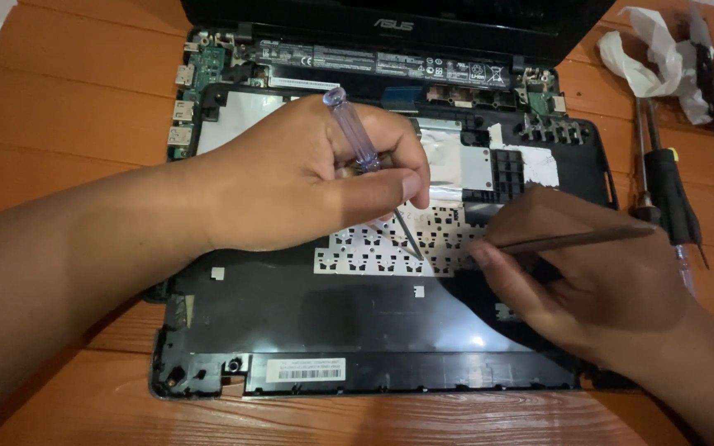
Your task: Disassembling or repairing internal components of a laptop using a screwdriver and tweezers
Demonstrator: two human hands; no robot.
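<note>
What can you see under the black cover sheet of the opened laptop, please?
Where the black sheet is peeled back, a silvery keyboard backplate with cut-outs shows. The rest stays covered.

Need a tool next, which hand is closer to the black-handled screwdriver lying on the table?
Right. The right hand lies just beside the black-handled screwdriver; the left hand is across the laptop.

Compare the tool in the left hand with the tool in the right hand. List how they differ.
The left hand holds a screwdriver with a clear, purplish plastic handle and a thin metal shaft; the right hand holds a slim dark tool with no separate handle.

The screwdriver stands steeply, tip down; the slim dark tool lies almost level, pointing left.

The screwdriver is thicker at its handle; the other is thin throughout.

Both tips meet the metal keyboard plate.
</note>
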